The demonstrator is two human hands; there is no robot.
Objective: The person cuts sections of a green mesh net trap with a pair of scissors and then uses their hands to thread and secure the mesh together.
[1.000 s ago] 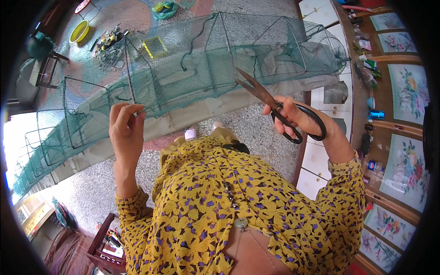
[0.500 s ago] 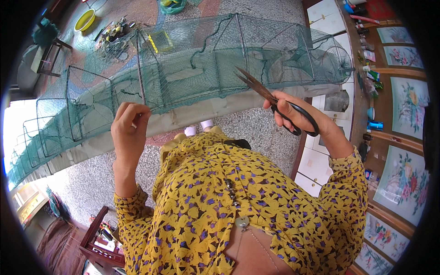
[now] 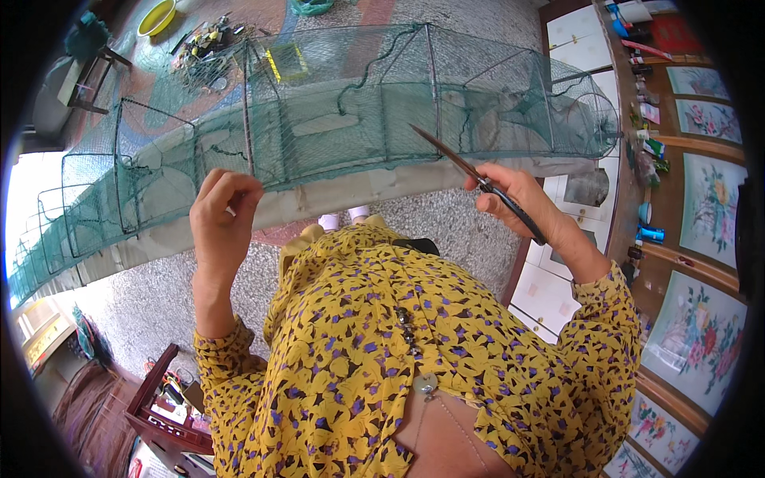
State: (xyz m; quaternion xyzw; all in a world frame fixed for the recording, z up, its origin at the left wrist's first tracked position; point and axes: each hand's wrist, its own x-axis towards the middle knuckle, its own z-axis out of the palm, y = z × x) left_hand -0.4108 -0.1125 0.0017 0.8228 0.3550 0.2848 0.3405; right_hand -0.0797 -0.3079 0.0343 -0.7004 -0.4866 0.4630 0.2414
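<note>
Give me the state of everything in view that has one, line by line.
Left hand: fingers curled, any pinch unclear
Right hand: closed on scissors
Scissors: held, seen edge-on, open or shut unclear
Net: spread out on its frames
Basin: upright
White cupboard doors: look shut

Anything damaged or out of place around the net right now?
The scissors in the right hand have brownish, possibly rusty blades. Beyond the green net, a jumbled pile lies loose on the floor, looking untidy.
</note>
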